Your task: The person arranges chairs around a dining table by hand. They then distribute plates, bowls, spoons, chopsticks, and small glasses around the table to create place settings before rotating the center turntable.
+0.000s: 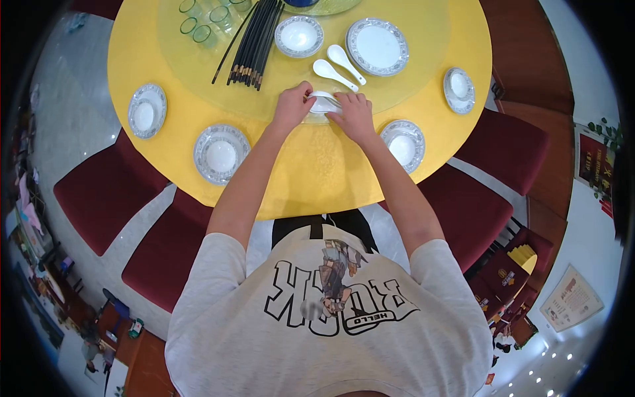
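Both my hands meet over the near edge of the glass turntable. Between them is a small bunch of white soup spoons (323,104); how many is hard to make out. My left hand (294,106) pinches one end of the bunch, and my right hand (353,115) has its fingers bent over the other end. Just beyond, two more white soup spoons (331,71) lie side by side on the glass. A stack of patterned plates (378,46) and a patterned bowl (299,36) stand behind them.
Black chopsticks (254,46) lie in a bundle at the back left, near several green-rimmed glasses (202,33). Bowls on plates, such as the near-left place setting (221,155), line the edge of the yellow tablecloth (317,178). Dark red chairs (463,212) surround the table.
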`<state>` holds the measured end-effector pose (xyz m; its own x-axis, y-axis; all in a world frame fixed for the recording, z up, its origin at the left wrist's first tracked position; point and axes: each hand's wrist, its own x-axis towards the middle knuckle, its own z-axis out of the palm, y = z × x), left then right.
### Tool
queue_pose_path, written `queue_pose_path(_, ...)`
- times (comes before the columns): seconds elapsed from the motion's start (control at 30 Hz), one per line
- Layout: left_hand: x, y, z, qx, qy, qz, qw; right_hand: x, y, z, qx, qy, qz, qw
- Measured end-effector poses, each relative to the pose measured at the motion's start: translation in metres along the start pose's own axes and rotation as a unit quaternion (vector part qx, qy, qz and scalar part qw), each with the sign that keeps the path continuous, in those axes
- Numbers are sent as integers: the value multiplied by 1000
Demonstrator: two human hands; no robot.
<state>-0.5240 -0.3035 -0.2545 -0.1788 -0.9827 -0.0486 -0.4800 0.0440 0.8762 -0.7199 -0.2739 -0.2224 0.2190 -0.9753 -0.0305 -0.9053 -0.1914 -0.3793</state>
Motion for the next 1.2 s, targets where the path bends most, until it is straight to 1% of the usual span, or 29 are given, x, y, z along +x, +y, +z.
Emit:
queue_pose_path(0.07, -2, 1, 1, 22, -5, -16, 1000, 7, 3, 8, 50, -71, -40, 995)
queue_pose_path(0.1, -2, 2, -1, 24, -6, -20, 1000, 10, 5, 10, 53, -73, -40, 995)
queue_pose_path(0.17, -3, 7, -3, 3, -8, -29, 1000, 11, 11, 13, 34, -122, -65, 990)
queue_pose_path(0.2, -5, 11, -4, 6, -8, -34, 999, 10, 11, 9, 38, -125, -67, 989)
queue_pose_path(0.27, -8, 20, -8, 6, -33, -61, 998, 8, 8, -7, 133, -188, -41, 972)
queue_pose_path(0.3, -13, 26, -9, 10, -33, -63, 997, 1, 9, -10, 138, -188, -42, 972)
queue_pose_path(0.33, -18, 34, -9, -11, -31, -68, 997, -7, 9, -15, 274, -246, 24, 929)
queue_pose_path(0.37, -23, 43, -8, -33, -26, -69, 997, -14, 10, -21, 401, -297, 87, 862)
queue_pose_path(0.4, -30, 49, -3, -28, -22, -67, 997, -23, 8, -26, 402, -295, 81, 863)
queue_pose_path(0.47, -53, 57, 13, -97, 46, -105, 989, -47, -1, -36, 456, -275, 127, 837)
queue_pose_path(0.5, -66, 71, 17, -91, 55, -102, 989, -56, -8, -46, 457, -285, 145, 830)
queue_pose_path(0.53, -82, 86, 23, -86, 93, -128, 984, -66, -13, -48, 460, -287, 131, 830)
queue_pose_path(0.57, -97, 98, 27, -80, 132, -155, 976, -76, -17, -46, 479, -275, 140, 822)
queue_pose_path(0.6, -111, 106, 28, -69, 146, -156, 974, -86, -24, -43, 499, -266, 149, 811)
queue_pose_path(0.67, -138, 110, 27, -42, 166, -166, 971, -101, -38, -41, 516, -282, 122, 800)
queue_pose_path(0.7, -151, 108, 25, -23, 184, -148, 971, -110, -40, -34, 536, -310, 142, 772)
queue_pose_path(0.73, -165, 105, 20, -13, 194, -154, 969, -119, -45, -29, 552, -338, 164, 744)
queue_pose_path(0.77, -177, 104, 14, 17, 188, -145, 971, -126, -49, -27, 554, -345, 154, 742)
queue_pose_path(0.83, -194, 102, 3, 45, 194, -131, 971, -132, -54, -30, 541, -410, 169, 715)
queue_pose_path(0.9, -207, 99, -8, 82, 174, -106, 976, -138, -60, -33, 523, -423, 161, 722)
queue_pose_path(1.03, -218, 86, -16, 67, 202, -97, 972, -130, -76, -28, 493, -442, 157, 733)
queue_pose_path(1.1, -218, 78, -24, 104, 270, -33, 957, -124, -87, -25, 474, -447, 149, 744)
queue_pose_path(1.2, -218, 62, -49, 65, 300, -25, 951, -111, -111, -18, 456, -456, 144, 751)
